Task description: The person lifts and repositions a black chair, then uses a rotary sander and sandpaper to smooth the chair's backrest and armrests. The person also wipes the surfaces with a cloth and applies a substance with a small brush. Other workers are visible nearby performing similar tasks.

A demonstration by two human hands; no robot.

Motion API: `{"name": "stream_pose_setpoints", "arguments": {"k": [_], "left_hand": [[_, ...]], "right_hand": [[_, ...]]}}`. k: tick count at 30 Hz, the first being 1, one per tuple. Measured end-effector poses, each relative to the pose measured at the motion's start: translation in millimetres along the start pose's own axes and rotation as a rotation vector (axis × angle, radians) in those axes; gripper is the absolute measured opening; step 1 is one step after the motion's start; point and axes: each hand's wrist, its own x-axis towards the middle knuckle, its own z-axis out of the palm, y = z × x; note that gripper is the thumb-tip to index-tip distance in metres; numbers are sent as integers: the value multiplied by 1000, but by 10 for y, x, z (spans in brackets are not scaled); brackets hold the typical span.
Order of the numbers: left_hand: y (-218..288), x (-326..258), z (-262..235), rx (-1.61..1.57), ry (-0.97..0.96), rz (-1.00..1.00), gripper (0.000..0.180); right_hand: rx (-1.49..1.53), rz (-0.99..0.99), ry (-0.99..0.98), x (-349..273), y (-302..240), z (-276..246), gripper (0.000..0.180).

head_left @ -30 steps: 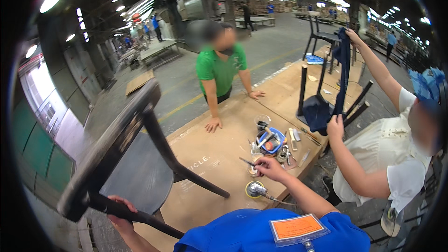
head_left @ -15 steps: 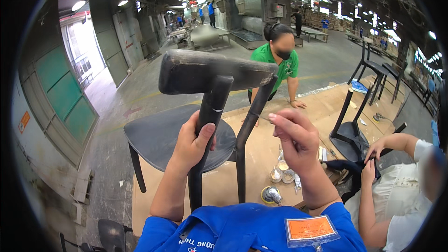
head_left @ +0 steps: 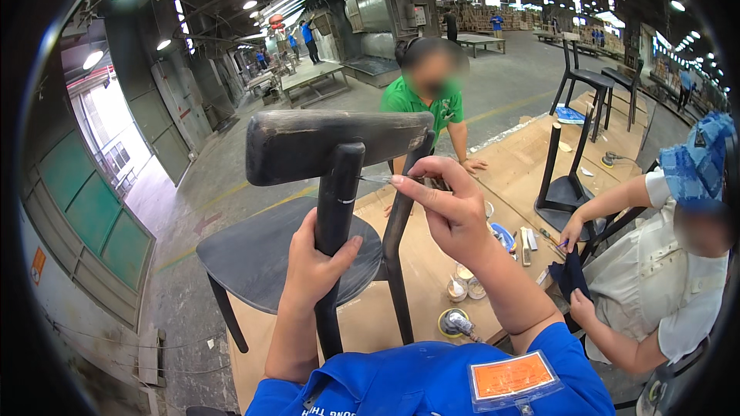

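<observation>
A black wooden chair stands in front of me, its curved backrest toward me with pale scuffs along the edges. My left hand is wrapped round the left back post, below a short white mark. My right hand pinches a thin, narrow metal tool, perhaps a small spatula. The tool's tip is at the left post, just under the backrest; whether it touches the wood I cannot tell.
The chair is at a cardboard-covered table with small jars, a round sander and a blue container. A person in green leans on it opposite. At right, a person in white handles dark cloth beside another black chair.
My right hand has brought the tool from the right back post over to the left one. My left hand keeps its grip. The view has shifted, showing more of the right side.
</observation>
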Motion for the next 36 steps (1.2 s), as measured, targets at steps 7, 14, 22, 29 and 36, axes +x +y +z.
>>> {"name": "stream_pose_setpoints", "arguments": {"k": [7,14,22,29,36], "left_hand": [[-13,-41,-3,-16,13,3,35],[63,-76,22,-62,28,-79,40],[31,-59,66,-111,36,-71,38],[62,-67,44,-92,34,-51,37],[109,-117,57,-87,58,-83,35]], "right_hand": [[40,-14,45,-24,88,236,51],[2,-51,101,-44,146,297,49],[-131,-79,119,-36,128,183,48],[-217,-63,53,47,-33,76,44],[-108,-13,66,84,-30,20,43]]}}
